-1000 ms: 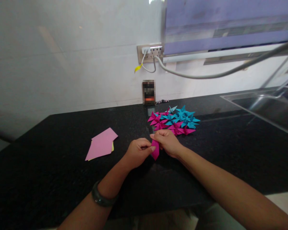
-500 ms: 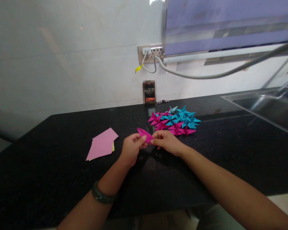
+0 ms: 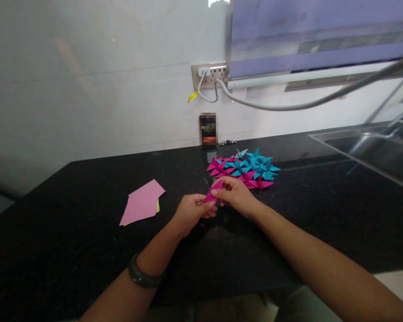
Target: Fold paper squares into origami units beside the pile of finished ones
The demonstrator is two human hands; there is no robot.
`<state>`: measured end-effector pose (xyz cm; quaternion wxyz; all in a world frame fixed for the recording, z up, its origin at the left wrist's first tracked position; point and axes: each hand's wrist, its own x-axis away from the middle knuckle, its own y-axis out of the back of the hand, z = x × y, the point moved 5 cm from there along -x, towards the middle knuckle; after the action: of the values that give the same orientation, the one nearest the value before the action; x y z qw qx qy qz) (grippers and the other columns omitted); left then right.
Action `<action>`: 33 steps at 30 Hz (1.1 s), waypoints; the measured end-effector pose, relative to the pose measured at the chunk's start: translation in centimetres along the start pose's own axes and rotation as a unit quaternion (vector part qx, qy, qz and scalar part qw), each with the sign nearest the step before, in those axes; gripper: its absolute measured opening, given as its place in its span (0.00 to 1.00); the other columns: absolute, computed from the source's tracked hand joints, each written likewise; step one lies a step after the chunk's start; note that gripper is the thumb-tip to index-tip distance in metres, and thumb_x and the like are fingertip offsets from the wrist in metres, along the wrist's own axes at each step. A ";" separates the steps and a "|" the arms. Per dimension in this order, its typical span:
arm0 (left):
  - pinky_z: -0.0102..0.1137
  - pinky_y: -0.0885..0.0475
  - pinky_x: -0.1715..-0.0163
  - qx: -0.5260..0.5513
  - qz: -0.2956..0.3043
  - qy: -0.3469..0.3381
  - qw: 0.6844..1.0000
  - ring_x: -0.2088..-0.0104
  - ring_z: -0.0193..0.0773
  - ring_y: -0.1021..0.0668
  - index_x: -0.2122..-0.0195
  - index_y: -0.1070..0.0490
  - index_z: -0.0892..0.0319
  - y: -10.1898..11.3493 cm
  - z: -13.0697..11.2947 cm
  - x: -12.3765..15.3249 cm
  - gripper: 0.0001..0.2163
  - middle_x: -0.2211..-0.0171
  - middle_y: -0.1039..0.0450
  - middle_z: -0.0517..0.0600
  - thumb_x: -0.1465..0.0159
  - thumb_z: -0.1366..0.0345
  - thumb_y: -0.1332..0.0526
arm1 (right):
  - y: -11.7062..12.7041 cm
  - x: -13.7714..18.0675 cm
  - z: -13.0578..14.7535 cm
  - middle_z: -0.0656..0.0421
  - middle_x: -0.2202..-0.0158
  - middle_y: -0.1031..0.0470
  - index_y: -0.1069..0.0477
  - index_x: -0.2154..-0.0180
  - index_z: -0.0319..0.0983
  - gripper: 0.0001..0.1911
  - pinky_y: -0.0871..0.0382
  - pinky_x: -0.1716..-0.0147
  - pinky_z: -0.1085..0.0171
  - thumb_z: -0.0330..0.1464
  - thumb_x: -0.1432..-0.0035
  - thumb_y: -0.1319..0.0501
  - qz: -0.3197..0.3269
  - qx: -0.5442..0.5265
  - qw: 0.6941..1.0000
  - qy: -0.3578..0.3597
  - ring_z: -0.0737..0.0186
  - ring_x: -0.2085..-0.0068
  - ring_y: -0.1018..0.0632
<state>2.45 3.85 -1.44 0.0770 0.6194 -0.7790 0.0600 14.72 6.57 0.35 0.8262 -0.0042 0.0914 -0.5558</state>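
Note:
A small folded piece of magenta paper (image 3: 213, 191) is pinched between my two hands, above the dark countertop. My left hand (image 3: 194, 212) grips its lower end between thumb and fingers. At its upper right side, my right hand (image 3: 236, 195) holds it with thumb and forefinger; the fingers cover part of the folds. Just beyond my right hand lie several folded magenta paper cranes (image 3: 218, 167) and several blue paper cranes (image 3: 260, 165), bunched together. One pale blue crane (image 3: 242, 153) sits at the back of the group.
Loose pink paper sheets (image 3: 143, 203), with a yellow edge showing beneath, lie left on the black countertop (image 3: 70, 241). A phone-like object (image 3: 208, 129), pixelated, leans against the wall, a beaded string (image 3: 227, 143) beside it. A metal sink (image 3: 362, 152) is at right; a grey cable (image 3: 275, 107) hangs from the socket.
The folded magenta paper has turned from slanting up-left to slanting up-right. My left hand has shifted right and slightly down; my right hand has moved up a little along the paper.

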 end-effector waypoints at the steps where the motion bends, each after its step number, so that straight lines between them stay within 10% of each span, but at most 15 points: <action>1: 0.25 0.32 0.78 -0.005 -0.002 -0.009 1.000 0.79 0.31 0.25 0.75 0.26 0.63 0.0 -0.2 0.0 0.09 0.77 0.24 0.51 0.52 0.62 0.35 | -0.4 0.1 -0.1 0.64 0.79 0.31 0.33 0.73 0.36 0.13 0.38 0.82 0.71 0.36 0.59 0.34 0.011 -0.002 1.000 -0.006 0.73 0.80 0.32; 10: 0.28 0.31 0.74 -0.104 -0.066 -0.144 0.982 0.77 0.35 0.25 0.80 0.26 0.62 0.5 -1.1 0.2 0.07 0.80 0.25 0.49 0.50 0.64 0.37 | -1.7 0.8 0.0 0.64 0.83 0.32 0.32 0.77 0.36 0.15 0.38 0.81 0.69 0.40 0.61 0.33 -0.007 -0.020 1.000 -0.014 0.71 0.80 0.31; 33: 0.28 0.31 0.75 -0.126 -0.037 -0.140 0.981 0.79 0.34 0.25 0.79 0.25 0.62 -0.4 -2.0 0.9 0.09 0.81 0.25 0.50 0.48 0.62 0.38 | 0.1 0.1 0.2 0.64 0.89 0.39 0.26 0.74 0.33 0.18 0.52 0.85 0.70 0.43 0.51 0.41 -0.128 -0.060 0.990 0.003 0.74 0.86 0.42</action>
<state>2.69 3.27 0.68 0.0462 0.6357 -0.7597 -0.1288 14.84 6.49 0.53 0.7462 -0.0644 0.1258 -0.6506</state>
